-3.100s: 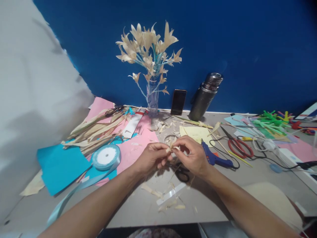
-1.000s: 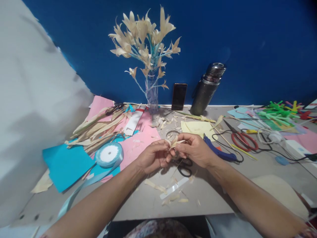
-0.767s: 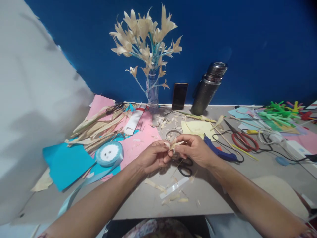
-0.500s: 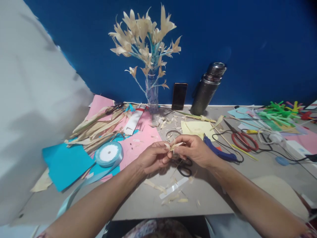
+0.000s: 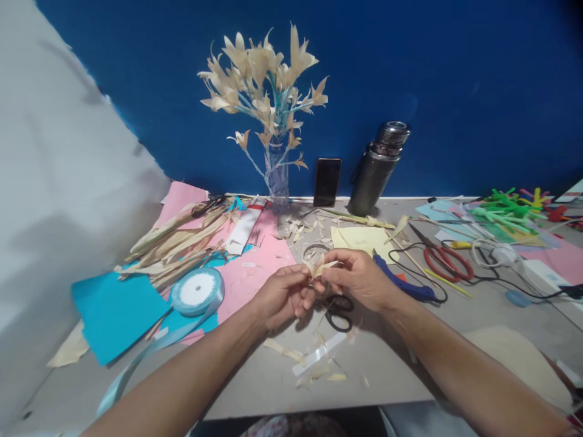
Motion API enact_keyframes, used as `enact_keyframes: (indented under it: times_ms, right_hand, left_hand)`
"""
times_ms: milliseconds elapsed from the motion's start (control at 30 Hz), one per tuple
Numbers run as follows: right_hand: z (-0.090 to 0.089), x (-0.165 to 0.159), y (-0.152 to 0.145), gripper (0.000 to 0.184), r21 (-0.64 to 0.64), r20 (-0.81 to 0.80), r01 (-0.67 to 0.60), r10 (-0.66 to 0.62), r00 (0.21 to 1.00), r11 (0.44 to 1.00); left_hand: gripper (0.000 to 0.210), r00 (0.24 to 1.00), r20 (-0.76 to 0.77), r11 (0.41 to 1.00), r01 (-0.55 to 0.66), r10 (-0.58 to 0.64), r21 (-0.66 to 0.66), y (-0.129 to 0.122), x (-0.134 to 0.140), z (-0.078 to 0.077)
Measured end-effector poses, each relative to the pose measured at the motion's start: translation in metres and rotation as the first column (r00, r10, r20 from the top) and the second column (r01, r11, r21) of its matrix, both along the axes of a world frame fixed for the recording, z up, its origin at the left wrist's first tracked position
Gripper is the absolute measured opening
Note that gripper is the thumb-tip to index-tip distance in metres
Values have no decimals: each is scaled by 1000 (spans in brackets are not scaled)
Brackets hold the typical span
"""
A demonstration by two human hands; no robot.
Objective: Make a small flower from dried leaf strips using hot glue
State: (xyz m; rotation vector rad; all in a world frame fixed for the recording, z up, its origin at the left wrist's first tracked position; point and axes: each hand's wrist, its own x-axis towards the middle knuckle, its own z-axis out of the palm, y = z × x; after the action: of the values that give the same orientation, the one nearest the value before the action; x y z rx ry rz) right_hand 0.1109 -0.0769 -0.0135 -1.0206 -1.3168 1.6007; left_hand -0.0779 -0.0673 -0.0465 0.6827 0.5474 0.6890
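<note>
A small pale corn-husk flower (image 5: pixel 319 267) is pinched between both my hands above the middle of the table. My left hand (image 5: pixel 283 297) grips its left petal with thumb and fingertips, the other fingers curled. On the other side my right hand (image 5: pixel 357 278) has thumb and forefinger closed on the flower's right part. Beneath the hands lie black-handled scissors (image 5: pixel 340 320), partly hidden. A roll of tape (image 5: pixel 314 250) shows just behind the fingers. Husk scraps (image 5: pixel 285 351) and a clear strip (image 5: pixel 319 354) rest in front.
A vase (image 5: pixel 277 182) of husk flowers stands at the back, beside a phone (image 5: pixel 327 182) and a thermos (image 5: pixel 378 170). Ribbon (image 5: pixel 212 297), blue paper (image 5: pixel 116 309) and dried husks (image 5: pixel 182 243) lie left. Right are a blue glue gun (image 5: pixel 403 282), red-handled scissors (image 5: pixel 449 261) and cables.
The flower's petals stand out more between my fingers, and my left fingers have shifted a little beneath it. The view has tilted slightly upward.
</note>
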Motion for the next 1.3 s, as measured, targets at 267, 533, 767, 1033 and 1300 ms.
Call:
enact_keyframes:
  times_ms: [267, 533, 767, 1033, 1300]
  right_hand:
    - [-5, 2, 6, 38, -52, -13, 102, -103, 995, 993]
    - [-5, 3, 8, 35, -40, -73, 148, -151, 986, 988]
    - [-3, 1, 8, 34, -95, -80, 117, -125, 989, 989]
    - [2, 0, 7, 38, -88, -61, 181, -187, 980, 979]
    - [-3, -4, 4, 30, -81, 64, 232, -228, 972, 969]
  left_hand:
    - [25, 979, -102, 983, -171, 177, 71, 0, 2, 7]
    - [28, 966, -12, 966, -259, 259, 14, 3, 1, 7]
    - [28, 919, -181, 924, -310, 351, 224, -1, 4, 12]
    - [21, 861, -267, 877, -334, 433, 345, -6, 5, 10]
    - [15, 608, -171, 406, -273, 775, 872, -14, 0, 12]
